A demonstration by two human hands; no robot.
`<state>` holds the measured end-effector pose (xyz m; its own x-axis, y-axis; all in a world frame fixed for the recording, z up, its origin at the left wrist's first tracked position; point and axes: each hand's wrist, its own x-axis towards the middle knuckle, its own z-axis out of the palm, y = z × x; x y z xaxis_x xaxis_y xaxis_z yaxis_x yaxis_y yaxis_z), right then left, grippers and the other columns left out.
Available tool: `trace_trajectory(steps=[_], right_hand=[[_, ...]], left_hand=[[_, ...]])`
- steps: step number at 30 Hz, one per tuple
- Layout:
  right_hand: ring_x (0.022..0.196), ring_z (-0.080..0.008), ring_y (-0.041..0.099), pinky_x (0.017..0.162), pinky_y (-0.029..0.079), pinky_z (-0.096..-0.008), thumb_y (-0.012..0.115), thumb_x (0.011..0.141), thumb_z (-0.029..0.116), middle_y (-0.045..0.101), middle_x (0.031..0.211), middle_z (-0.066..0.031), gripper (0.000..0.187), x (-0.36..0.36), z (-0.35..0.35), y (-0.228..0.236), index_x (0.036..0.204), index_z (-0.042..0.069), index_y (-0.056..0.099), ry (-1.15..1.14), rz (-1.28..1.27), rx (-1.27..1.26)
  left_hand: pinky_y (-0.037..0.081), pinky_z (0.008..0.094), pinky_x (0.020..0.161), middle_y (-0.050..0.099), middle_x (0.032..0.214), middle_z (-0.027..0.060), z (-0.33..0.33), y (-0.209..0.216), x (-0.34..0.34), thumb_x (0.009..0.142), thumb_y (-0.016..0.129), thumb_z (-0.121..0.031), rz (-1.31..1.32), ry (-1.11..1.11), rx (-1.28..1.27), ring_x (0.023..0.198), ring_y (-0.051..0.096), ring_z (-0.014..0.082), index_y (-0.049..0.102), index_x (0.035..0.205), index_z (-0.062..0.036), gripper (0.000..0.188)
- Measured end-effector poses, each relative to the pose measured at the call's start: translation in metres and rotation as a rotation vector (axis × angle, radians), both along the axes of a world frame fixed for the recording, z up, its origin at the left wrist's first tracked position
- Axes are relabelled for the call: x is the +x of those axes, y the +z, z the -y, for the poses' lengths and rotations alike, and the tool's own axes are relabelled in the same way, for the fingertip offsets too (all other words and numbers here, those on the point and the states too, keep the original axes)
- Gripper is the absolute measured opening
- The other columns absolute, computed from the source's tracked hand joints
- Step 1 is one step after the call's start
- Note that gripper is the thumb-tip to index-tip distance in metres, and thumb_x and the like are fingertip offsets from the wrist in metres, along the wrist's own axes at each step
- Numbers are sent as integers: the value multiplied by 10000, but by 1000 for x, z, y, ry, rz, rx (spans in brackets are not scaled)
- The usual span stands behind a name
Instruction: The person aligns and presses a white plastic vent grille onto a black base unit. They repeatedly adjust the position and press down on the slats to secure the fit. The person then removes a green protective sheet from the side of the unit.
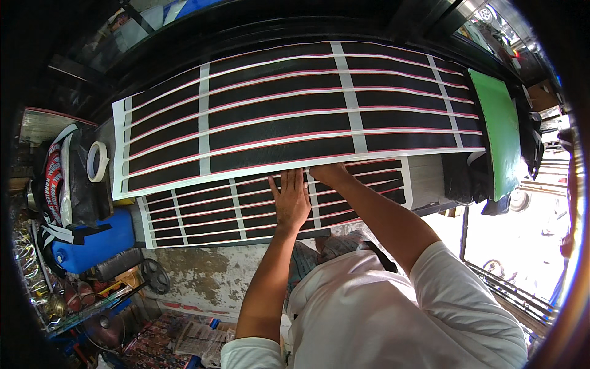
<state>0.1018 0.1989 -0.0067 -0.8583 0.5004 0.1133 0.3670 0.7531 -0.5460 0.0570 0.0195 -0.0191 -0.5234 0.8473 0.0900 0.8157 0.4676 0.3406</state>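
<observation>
At the near edge of the large striped sheet (289, 111), the left hand (291, 204) lies with fingers (299, 179) straight, grasping nothing, over the smaller striped sheet (261, 210); the right hand (329, 175) hides its grip, so I cannot tell. Uneven pressing could, I think, crease or shift both.

The left hand (292, 200) lay flat, fingers (292, 179) extended. The right hand (329, 174) sat just right of the left hand, its forearm (387, 221) slanting inward.

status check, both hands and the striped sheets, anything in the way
Left hand open, fingers at upper striped sheet's near edge. Right hand same edge, grip unclear. Upper overlaps lower striped sheet. Tape roll off left, away from hands.
</observation>
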Motion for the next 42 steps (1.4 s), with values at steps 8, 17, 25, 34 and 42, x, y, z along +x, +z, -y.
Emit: trace_trajectory(steps=[8,17,25,34,42], right_hand=[[1174,-441,688,1046,550,-556,703,844,70,746,1182,-221,369,7,0,-21,1209,68,751,-16,-54,18],[1233,-446,666,1065,539,-559,717,814,91,730,1246,-228,422,5,-5,-20,1234,78,748,39,104,34],[1328,-443,624,1155,487,-557,689,846,128,697,1358,-238,479,5,-3,-12,1322,80,723,79,216,-27],[1363,-439,596,1185,459,-559,724,892,194,663,1421,-228,512,1,0,0,1395,106,686,34,135,-50],[1294,-464,634,1157,477,-567,671,857,80,707,1322,-250,464,6,-3,2,1319,70,718,65,54,-5]], left_hand=[[202,745,1274,458,1645,156,1,-2,2,1120,548,-253,-54,34,40,1535,434,343,374,1652,-64,591],[204,771,1262,487,1628,136,-4,2,-2,1101,566,-228,-39,-10,3,1528,443,332,399,1641,-66,588],[192,747,1276,473,1653,128,-1,-8,2,1114,557,-234,-62,9,43,1547,429,328,384,1663,-83,594],[156,755,1280,425,1689,123,0,-7,-2,1125,553,-290,-47,-18,9,1577,385,325,340,1689,-114,628],[123,747,1284,367,1715,195,5,-10,1,1167,424,-383,-3,41,-34,1605,330,382,298,1715,-118,621]])
